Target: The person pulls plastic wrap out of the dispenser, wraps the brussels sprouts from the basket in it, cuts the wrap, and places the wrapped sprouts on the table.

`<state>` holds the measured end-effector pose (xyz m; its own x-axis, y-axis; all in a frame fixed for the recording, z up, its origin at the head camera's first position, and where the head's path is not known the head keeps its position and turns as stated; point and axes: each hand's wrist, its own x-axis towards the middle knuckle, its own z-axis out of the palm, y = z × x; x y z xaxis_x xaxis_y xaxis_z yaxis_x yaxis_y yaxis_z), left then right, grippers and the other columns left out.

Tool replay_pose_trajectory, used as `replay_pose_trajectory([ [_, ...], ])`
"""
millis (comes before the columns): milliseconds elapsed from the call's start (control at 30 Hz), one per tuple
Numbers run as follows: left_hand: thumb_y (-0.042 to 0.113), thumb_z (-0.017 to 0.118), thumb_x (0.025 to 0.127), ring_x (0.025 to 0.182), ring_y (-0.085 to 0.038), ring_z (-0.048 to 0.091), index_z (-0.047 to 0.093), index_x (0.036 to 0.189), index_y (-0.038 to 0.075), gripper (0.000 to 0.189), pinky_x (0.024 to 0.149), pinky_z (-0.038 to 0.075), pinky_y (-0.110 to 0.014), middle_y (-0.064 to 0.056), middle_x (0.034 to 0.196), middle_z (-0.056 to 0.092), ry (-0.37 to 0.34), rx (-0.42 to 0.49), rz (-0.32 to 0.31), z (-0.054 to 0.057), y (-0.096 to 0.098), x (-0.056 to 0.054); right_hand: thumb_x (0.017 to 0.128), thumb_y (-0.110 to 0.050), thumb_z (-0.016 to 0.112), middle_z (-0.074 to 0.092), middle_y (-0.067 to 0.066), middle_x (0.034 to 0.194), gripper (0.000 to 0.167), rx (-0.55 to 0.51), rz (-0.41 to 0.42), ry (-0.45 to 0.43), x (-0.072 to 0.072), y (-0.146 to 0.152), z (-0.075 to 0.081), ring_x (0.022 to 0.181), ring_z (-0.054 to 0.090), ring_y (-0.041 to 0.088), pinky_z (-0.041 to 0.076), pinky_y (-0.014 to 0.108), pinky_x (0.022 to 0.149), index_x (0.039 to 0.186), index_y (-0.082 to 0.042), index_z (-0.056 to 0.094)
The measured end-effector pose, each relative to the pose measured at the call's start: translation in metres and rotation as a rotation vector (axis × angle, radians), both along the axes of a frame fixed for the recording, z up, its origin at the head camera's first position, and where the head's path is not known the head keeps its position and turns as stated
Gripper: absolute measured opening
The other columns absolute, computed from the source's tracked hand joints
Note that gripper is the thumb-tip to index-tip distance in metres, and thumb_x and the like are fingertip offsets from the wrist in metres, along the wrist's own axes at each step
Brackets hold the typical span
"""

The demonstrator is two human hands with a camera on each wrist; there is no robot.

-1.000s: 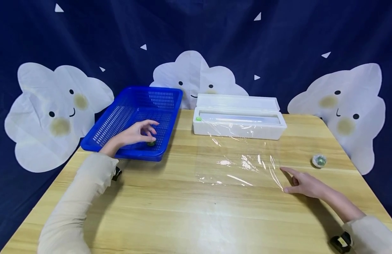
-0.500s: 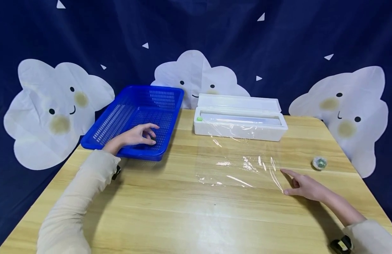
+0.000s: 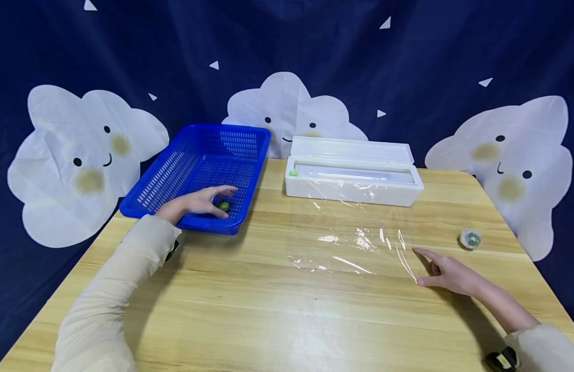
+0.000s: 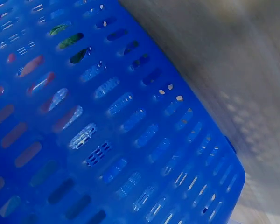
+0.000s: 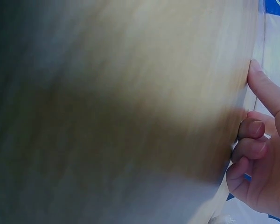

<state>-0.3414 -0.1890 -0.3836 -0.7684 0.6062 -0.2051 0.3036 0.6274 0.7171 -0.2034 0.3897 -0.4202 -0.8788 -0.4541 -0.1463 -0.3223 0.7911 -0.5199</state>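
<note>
My left hand (image 3: 198,201) reaches over the near rim of a blue slotted basket (image 3: 203,223). Its thumb and fingers are spread on either side of a small round green item (image 3: 223,205) at the basket's bottom. Through the slots in the left wrist view, patches of green (image 4: 71,40) and fingers (image 4: 31,65) show. At the right, my right hand (image 3: 454,274) touches the edge of a clear sheet of cling film (image 3: 352,253) with extended index finger and thumb. The other fingers of that hand (image 5: 273,172) are curled in.
Behind the film stands a white cling film box (image 3: 352,192), lid raised, with a green slider (image 3: 293,173) at its left end; the film runs out over its front. A small film-wrapped green ball (image 3: 470,238) sits on the wooden table (image 3: 287,320), right of the film.
My left thumb and fingers have parted wider, and the green item, earlier mostly hidden behind the thumb, shows between them. The right hand and film have stayed in place.
</note>
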Motion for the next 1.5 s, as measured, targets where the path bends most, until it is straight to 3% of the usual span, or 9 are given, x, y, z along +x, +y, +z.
replay_pose_trajectory([
  [200, 0.006, 0.067, 0.079, 0.129, -0.044, 0.025, 0.021, 0.141, -0.004, 0.077, 0.105, 0.018, -0.056, -0.031, 0.141, 0.025, -0.034, -0.025, -0.042, -0.0017, -0.0004, -0.0005, 0.08, -0.027, 0.069, 0.037, -0.007, 0.059, 0.072, -0.004, 0.002, 0.016, 0.0008, 0.0005, -0.0008, 0.052, 0.028, 0.0, 0.026, 0.021, 0.048, 0.133, 0.008, 0.035],
  [467, 0.007, 0.066, 0.08, 0.122, -0.043, 0.035, 0.025, 0.14, -0.001, 0.073, 0.1, 0.025, -0.058, -0.031, 0.125, 0.045, -0.017, -0.074, -0.026, -0.0023, -0.0025, -0.0003, 0.08, -0.028, 0.068, 0.037, -0.007, 0.06, 0.072, -0.001, 0.007, 0.008, 0.0009, 0.0004, -0.0008, 0.052, 0.028, 0.0, 0.025, 0.021, 0.048, 0.133, 0.008, 0.034],
  [700, 0.001, 0.063, 0.08, 0.097, -0.032, 0.048, 0.04, 0.13, -0.004, 0.055, 0.083, 0.039, -0.043, -0.02, 0.102, 0.053, 0.037, -0.153, -0.046, -0.0022, -0.0026, -0.0008, 0.081, -0.026, 0.068, 0.037, -0.007, 0.059, 0.071, -0.009, 0.01, 0.02, 0.001, -0.0004, -0.0013, 0.052, 0.028, 0.0, 0.025, 0.021, 0.048, 0.133, 0.009, 0.034],
  [900, -0.008, 0.061, 0.077, 0.077, -0.021, 0.043, 0.051, 0.12, -0.002, 0.044, 0.069, 0.036, -0.031, -0.007, 0.081, 0.046, 0.074, -0.241, -0.05, -0.0023, -0.0026, -0.0015, 0.079, -0.024, 0.069, 0.037, -0.008, 0.059, 0.069, -0.007, 0.004, 0.046, 0.0019, -0.0012, -0.0029, 0.052, 0.028, -0.001, 0.025, 0.021, 0.049, 0.131, 0.008, 0.036],
  [1000, -0.009, 0.06, 0.077, 0.079, -0.023, 0.045, 0.053, 0.117, -0.001, 0.041, 0.069, 0.038, -0.033, -0.01, 0.083, 0.048, 0.086, -0.277, -0.049, -0.0017, -0.0036, -0.0009, 0.079, -0.023, 0.07, 0.036, -0.008, 0.059, 0.069, 0.0, 0.008, 0.062, 0.0019, -0.0017, -0.0032, 0.052, 0.027, -0.001, 0.025, 0.021, 0.049, 0.13, 0.008, 0.037],
  [1100, -0.007, 0.06, 0.079, 0.092, -0.032, 0.051, 0.052, 0.118, -0.003, 0.04, 0.08, 0.043, -0.042, -0.019, 0.097, 0.056, 0.089, -0.308, -0.041, -0.0009, -0.0034, -0.0004, 0.078, -0.024, 0.07, 0.036, -0.008, 0.059, 0.069, 0.002, -0.003, 0.059, 0.0026, -0.0024, -0.0028, 0.052, 0.027, -0.001, 0.026, 0.021, 0.049, 0.13, 0.008, 0.037],
  [1233, 0.001, 0.063, 0.08, 0.106, -0.041, 0.052, 0.051, 0.118, -0.012, 0.041, 0.09, 0.041, -0.05, -0.029, 0.11, 0.057, 0.119, -0.362, -0.031, 0.0016, -0.0023, -0.0003, 0.078, -0.025, 0.07, 0.037, -0.008, 0.059, 0.071, 0.009, -0.02, 0.047, 0.0028, -0.0025, -0.0013, 0.052, 0.028, -0.001, 0.026, 0.021, 0.049, 0.131, 0.008, 0.037],
  [1333, 0.006, 0.065, 0.081, 0.1, -0.037, 0.056, 0.058, 0.109, -0.013, 0.035, 0.088, 0.043, -0.047, -0.025, 0.105, 0.062, 0.129, -0.396, -0.022, 0.0032, -0.0021, -0.0001, 0.079, -0.026, 0.07, 0.037, -0.007, 0.059, 0.071, 0.016, -0.021, 0.042, 0.0027, -0.0024, -0.0006, 0.052, 0.028, 0.0, 0.026, 0.021, 0.049, 0.131, 0.008, 0.036],
  [1500, 0.009, 0.065, 0.081, 0.083, -0.021, 0.058, 0.067, 0.096, -0.005, 0.02, 0.078, 0.047, -0.039, -0.011, 0.089, 0.067, 0.126, -0.401, -0.027, 0.0026, -0.0031, 0.0001, 0.079, -0.027, 0.069, 0.038, -0.007, 0.059, 0.072, 0.017, -0.023, 0.034, 0.003, -0.0027, -0.0005, 0.052, 0.029, 0.0, 0.027, 0.021, 0.049, 0.132, 0.008, 0.036],
])
